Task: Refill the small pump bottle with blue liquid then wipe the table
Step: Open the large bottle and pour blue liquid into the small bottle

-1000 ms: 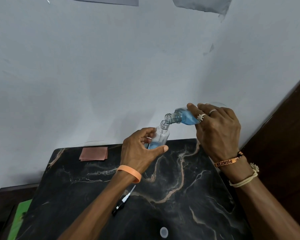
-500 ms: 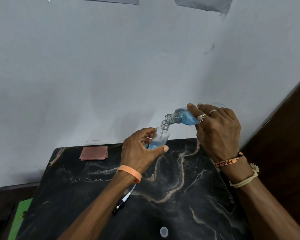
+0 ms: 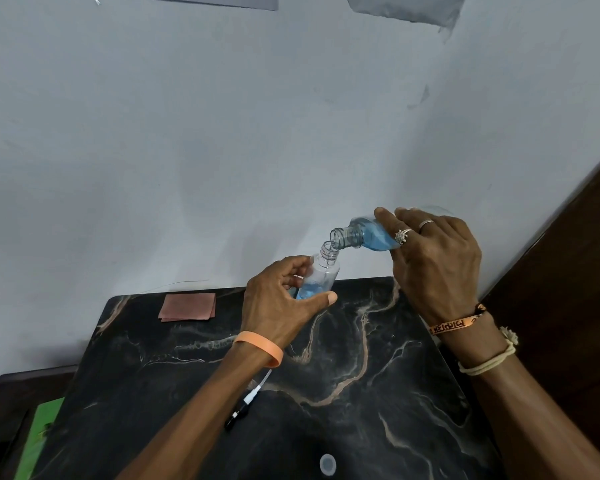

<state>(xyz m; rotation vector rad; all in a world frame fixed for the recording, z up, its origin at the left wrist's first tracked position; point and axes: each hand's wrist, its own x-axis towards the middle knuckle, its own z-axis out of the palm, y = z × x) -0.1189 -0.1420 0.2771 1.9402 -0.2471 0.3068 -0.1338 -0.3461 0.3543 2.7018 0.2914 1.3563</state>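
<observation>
left hand (image 3: 278, 306) grips the small bottle (image 3: 321, 277) upright, steadying its mouth, while right hand (image 3: 437, 258) clasps the tilted refill bottle (image 3: 364, 237), pouring.

The desk (image 3: 378, 427) has a black marble-patterned top run through with pale tan veins, and its far edge sits against the wall. A pinkish-brown folded cloth (image 3: 187, 307) lies flat near the far left corner. Closer in and left of centre lies a black-and-white pump head (image 3: 243, 405) with its thin white tube pointing away, the tube's far end hidden under a forearm. A small round pale cap (image 3: 327, 464) rests near the front edge, well apart from the pump head.
</observation>
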